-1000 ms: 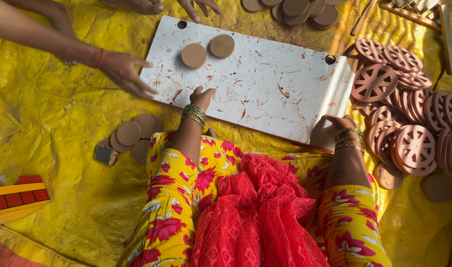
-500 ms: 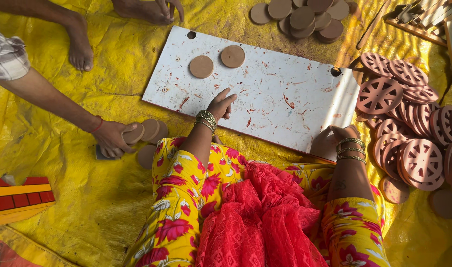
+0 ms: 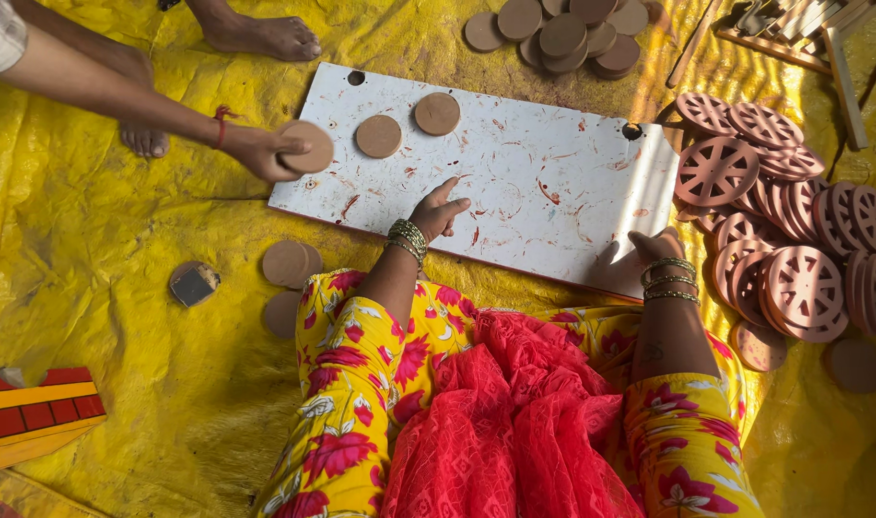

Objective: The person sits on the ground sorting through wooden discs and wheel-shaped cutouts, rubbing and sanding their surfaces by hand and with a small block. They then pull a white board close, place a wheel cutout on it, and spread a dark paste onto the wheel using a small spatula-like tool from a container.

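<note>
At nine o'clock on the yellow sheet lies a red and yellow painted block, and near it a small dark square piece. Three plain clay discs sit in a loose stack at about eight o'clock of the white board. A co-worker's hand is clamped on one more disc at the board's left edge. Two discs lie flat on the board at eleven o'clock, just beside each other. The left hand rests on the board, fingers spread and holding nothing. The right hand is at the board's lower right corner; whether it grips anything cannot be told. A heap of plain discs lies at twelve o'clock. At three o'clock spoked clay wheels lie piled, too overlapped to count
</note>
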The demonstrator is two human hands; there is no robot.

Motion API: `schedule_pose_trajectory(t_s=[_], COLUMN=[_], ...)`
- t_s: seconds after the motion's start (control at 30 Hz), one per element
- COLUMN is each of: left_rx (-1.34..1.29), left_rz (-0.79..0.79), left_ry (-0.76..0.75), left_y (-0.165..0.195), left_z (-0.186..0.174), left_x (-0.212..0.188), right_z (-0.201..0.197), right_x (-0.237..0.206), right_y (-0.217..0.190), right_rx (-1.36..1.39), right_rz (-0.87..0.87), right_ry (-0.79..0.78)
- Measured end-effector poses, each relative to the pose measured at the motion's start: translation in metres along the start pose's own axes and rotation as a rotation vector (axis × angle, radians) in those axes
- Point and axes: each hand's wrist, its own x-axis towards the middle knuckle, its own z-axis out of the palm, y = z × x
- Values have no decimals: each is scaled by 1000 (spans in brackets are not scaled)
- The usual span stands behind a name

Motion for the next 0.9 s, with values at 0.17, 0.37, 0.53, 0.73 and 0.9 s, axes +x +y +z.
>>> schedule_pose_trajectory(t_s=[0.17, 0.37, 0.53, 0.73, 0.9], left_rx=[93, 291, 399, 453, 461], left_rz=[26, 48, 49, 67, 76], left_ry=[2, 49, 135, 165, 140], left_y=[3, 5, 8, 7, 6], left_z=[10, 23, 28, 35, 41], left_x=[0, -7, -15, -23, -27], right_z=[2, -3, -4, 10, 12], right_x=[-16, -41, -56, -76, -91], right_y=[-7, -18, -25, -23, -16], right_rx=[74, -52, -45, -147, -126], right_rz=[-130, -242, -342, -545, -625], right_ry=[133, 164, 125, 173, 103])
